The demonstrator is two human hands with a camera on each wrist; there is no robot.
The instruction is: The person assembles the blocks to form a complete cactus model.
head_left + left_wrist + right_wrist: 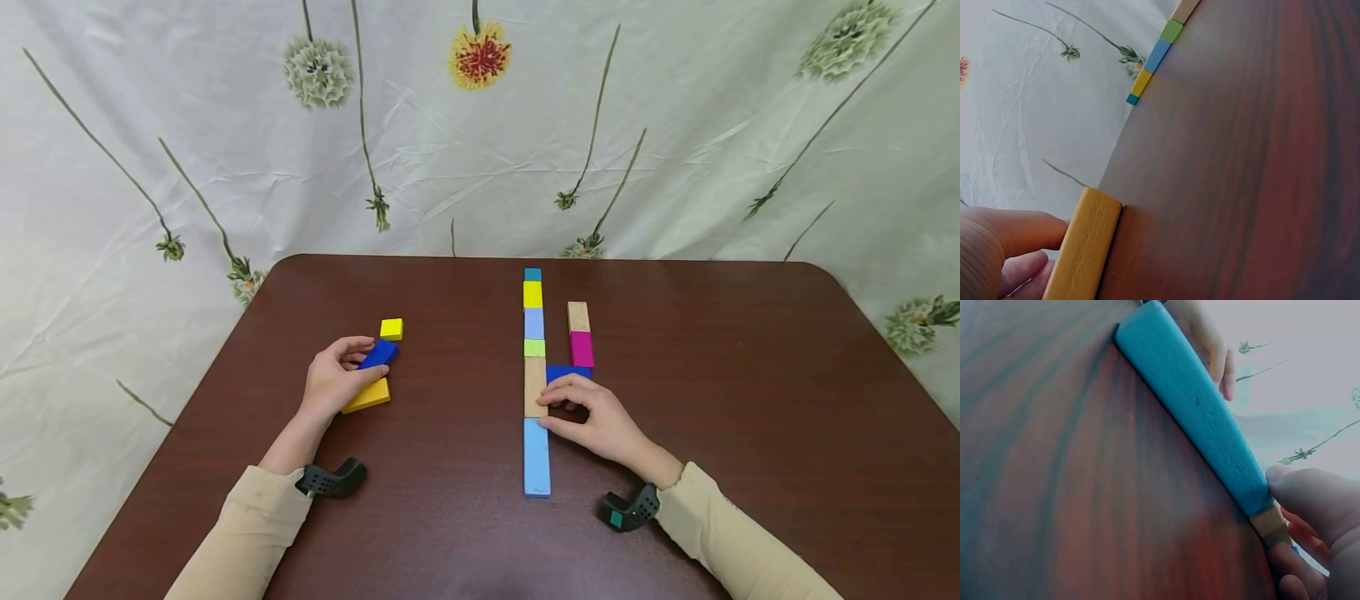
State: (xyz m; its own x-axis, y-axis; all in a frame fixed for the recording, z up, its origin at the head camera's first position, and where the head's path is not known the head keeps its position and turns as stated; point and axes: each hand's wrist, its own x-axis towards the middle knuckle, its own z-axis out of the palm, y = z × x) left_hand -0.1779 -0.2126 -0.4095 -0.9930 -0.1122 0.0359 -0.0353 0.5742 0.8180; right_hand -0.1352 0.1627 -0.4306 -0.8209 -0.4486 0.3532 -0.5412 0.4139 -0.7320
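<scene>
In the head view my left hand (337, 379) holds a dark blue block (379, 354) between thumb and fingers. An orange-yellow block (367, 397) lies right beside it; in the left wrist view this block (1085, 247) hides the blue one. My right hand (596, 421) has its fingertips on the right side of a long row of blocks. They touch around the seam between a plain wooden block (535, 387) and a light blue block (537, 458). In the right wrist view my thumb rests at the light blue block's (1191, 403) end.
Beyond my left hand sits a small yellow block (392, 329). The row continues away with green, periwinkle, yellow (532, 293) and teal blocks. Joined at its right are a blue block (567, 372), a magenta block (581, 349) and a wooden block (578, 317) on the brown table (712, 358).
</scene>
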